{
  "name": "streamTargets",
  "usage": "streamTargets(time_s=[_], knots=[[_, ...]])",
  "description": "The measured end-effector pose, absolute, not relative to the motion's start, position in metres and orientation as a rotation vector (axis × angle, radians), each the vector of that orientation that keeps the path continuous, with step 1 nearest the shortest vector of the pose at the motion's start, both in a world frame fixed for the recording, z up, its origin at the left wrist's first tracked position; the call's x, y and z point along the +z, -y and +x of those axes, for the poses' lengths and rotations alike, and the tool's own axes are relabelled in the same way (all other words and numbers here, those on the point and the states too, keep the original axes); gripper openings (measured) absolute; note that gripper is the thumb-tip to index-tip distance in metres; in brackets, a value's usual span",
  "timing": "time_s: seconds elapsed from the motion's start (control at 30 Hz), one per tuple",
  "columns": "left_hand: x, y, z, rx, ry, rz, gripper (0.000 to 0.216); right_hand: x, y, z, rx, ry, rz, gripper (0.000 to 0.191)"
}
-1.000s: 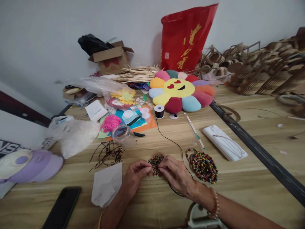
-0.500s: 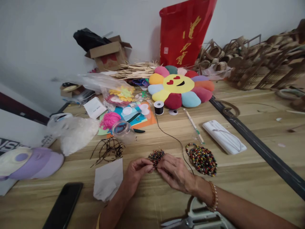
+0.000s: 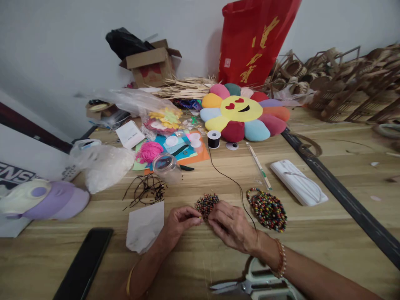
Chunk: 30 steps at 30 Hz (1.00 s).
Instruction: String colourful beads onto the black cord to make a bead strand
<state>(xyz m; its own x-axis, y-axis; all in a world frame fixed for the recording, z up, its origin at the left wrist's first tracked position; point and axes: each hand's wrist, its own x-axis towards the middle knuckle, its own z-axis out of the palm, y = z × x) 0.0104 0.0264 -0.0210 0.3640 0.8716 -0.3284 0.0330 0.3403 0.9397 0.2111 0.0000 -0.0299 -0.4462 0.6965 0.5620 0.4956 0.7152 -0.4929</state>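
A small yellowish bead [image 3: 200, 217] is pinched between the thumb and forefinger of my left hand [image 3: 178, 223]. My right hand [image 3: 233, 225] is close beside it, its fingers closed and their tips nearly meeting those of the left. Thin black cord [image 3: 229, 178] runs from a spool [image 3: 214, 139] down to my right hand and vanishes under it; its end is hidden by the fingers. Just beyond the fingertips is a pile of loose multicoloured beads [image 3: 206, 203]. To the right of my right hand lies a coil of strung beads [image 3: 268, 210].
Scissors [image 3: 246, 286] lie below my right forearm. Left of my hands are a white paper [image 3: 145, 225], a phone [image 3: 84, 264] and black cord pieces [image 3: 145, 189]. A clear jar [image 3: 166, 166], a flower cushion [image 3: 242, 110] and a white power strip [image 3: 298, 183] sit farther back.
The view has shifted a little, so the surroundings appear farther right. Both hands stay close together by the bead pile; the yellowish bead at my left fingertips now shows more clearly.
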Motion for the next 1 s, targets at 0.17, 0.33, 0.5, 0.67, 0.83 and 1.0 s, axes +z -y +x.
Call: streamTargets(time_s=[0.17,0.33,0.5,0.67,0.83,1.0], knots=[[-0.0163,-0.0253,0.0129,0.69,-1.066,1.114,0.014,-0.0305,0.0014,0.2108,0.305,2.202,-0.886,0.009],[-0.0134,-0.0255,0.014,0.689,-1.073,1.117,0.014,-0.0301,0.0012,0.2101,0.304,2.164,-0.904,0.009],[-0.0156,-0.0257,0.0141,0.691,-1.062,1.111,0.014,-0.0303,0.0012,0.2101,0.333,2.18,-0.907,0.008],[-0.0132,-0.0251,0.0151,0.7,-1.052,1.126,0.013,-0.0299,0.0011,0.2095,0.327,2.181,-0.903,0.011],[-0.0112,-0.0249,0.0156,0.699,-1.046,1.171,0.014,-0.0303,0.0009,0.2086,0.333,2.188,-0.9,0.011],[-0.0175,-0.0238,0.0159,0.706,-1.032,1.176,0.016,-0.0297,0.0007,0.2086,0.344,2.188,-0.89,0.011]])
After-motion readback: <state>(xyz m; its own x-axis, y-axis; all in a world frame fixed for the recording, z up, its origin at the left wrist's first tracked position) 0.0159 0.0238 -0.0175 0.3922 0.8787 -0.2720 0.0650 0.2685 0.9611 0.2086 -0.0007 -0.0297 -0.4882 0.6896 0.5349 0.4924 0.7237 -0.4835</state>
